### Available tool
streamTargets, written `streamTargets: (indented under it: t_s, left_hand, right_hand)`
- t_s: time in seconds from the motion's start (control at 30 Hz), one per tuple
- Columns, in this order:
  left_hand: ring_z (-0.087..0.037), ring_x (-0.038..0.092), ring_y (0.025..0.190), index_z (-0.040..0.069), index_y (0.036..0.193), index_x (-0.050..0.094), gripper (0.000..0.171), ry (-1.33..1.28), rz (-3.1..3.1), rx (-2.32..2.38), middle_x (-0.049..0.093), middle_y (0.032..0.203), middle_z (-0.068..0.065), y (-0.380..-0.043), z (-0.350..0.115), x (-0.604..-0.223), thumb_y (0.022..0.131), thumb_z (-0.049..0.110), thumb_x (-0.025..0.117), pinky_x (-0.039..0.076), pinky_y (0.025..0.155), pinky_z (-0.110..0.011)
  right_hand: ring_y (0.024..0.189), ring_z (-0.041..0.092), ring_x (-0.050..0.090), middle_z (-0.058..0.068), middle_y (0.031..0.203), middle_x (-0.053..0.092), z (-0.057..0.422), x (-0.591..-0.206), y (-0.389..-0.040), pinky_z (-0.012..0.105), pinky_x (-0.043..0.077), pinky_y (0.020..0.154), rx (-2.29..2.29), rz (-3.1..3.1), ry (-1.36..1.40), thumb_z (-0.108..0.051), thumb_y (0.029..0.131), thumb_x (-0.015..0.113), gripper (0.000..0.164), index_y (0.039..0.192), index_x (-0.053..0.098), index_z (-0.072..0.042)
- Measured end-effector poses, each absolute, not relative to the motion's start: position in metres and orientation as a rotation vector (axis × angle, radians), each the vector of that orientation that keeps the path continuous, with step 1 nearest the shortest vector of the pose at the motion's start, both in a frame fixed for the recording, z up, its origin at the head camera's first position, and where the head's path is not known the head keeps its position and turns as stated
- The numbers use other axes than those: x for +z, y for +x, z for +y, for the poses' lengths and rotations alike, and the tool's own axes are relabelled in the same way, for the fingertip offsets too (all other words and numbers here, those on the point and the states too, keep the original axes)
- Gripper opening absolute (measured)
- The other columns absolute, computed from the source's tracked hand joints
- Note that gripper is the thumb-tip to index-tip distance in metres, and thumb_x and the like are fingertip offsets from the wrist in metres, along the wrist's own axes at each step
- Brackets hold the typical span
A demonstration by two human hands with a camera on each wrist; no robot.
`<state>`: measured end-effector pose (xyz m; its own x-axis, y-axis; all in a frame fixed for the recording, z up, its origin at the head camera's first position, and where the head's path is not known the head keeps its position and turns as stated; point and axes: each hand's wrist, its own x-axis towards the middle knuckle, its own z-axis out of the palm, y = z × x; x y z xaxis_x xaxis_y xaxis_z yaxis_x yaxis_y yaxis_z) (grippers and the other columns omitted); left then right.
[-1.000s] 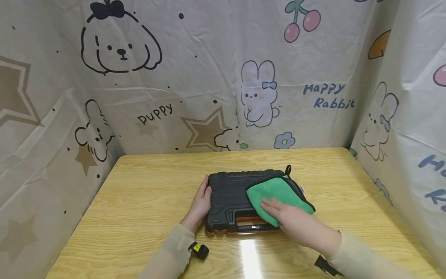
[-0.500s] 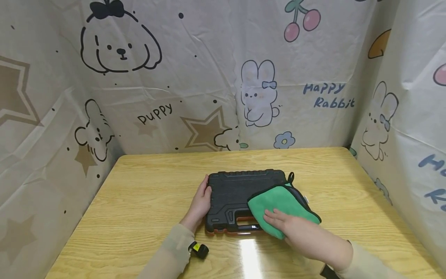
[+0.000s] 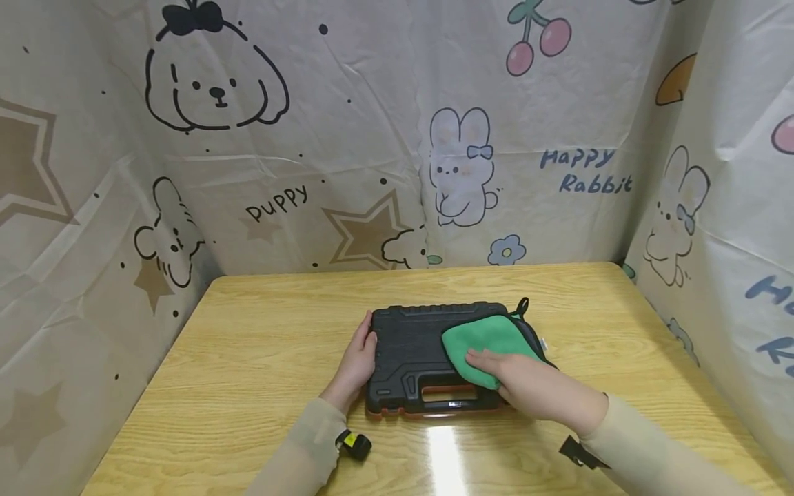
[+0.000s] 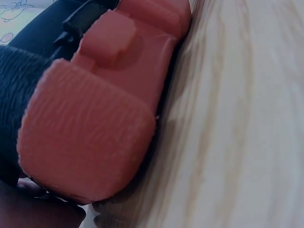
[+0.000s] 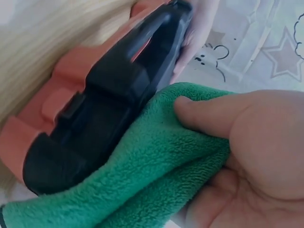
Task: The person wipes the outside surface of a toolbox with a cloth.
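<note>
A black tool case (image 3: 409,344) with an orange-red underside (image 4: 90,137) lies flat on the table in the head view, its handle toward me. My left hand (image 3: 355,364) rests against the case's left side, fingers extended along the edge. Over the right part of the lid lies a green cleaning cloth (image 3: 490,344) with black edging and a hanging loop. My right hand (image 3: 536,386) holds this cloth; in the right wrist view the thumb presses on the bunched green pile (image 5: 156,142), with fingers curled below. The cloth hides the case's right side.
The case stands on a light wood table (image 3: 260,358). A printed curtain (image 3: 347,138) rises behind the table and along both sides. Each forearm wears a black strap, and a small black device (image 3: 356,446) sits at the left wrist.
My right hand first draws the cloth toward me and slightly right, then moves it back up over the lid. The left hand and the case stay in place.
</note>
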<state>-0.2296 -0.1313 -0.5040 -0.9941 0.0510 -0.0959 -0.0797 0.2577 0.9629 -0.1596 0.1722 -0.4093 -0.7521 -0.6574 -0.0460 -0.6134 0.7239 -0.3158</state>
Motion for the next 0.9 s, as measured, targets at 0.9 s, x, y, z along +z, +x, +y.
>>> streamTargets:
  t_s: [0.9]
  left_hand:
    - [-0.036,0.012,0.16,0.016,0.167,0.016,0.057,-0.046,2.42,1.853,0.015,0.173,-0.013,-0.23,-0.131,-0.505,0.113,0.018,0.033,0.014,0.129,-0.056]
  right_hand:
    - [0.139,0.042,0.051,0.022,0.152,0.053,0.17,-0.409,-0.248,0.053,0.043,0.115,-0.287,2.908,-0.882,0.007,0.096,0.06,0.053,0.148,0.052,0.004]
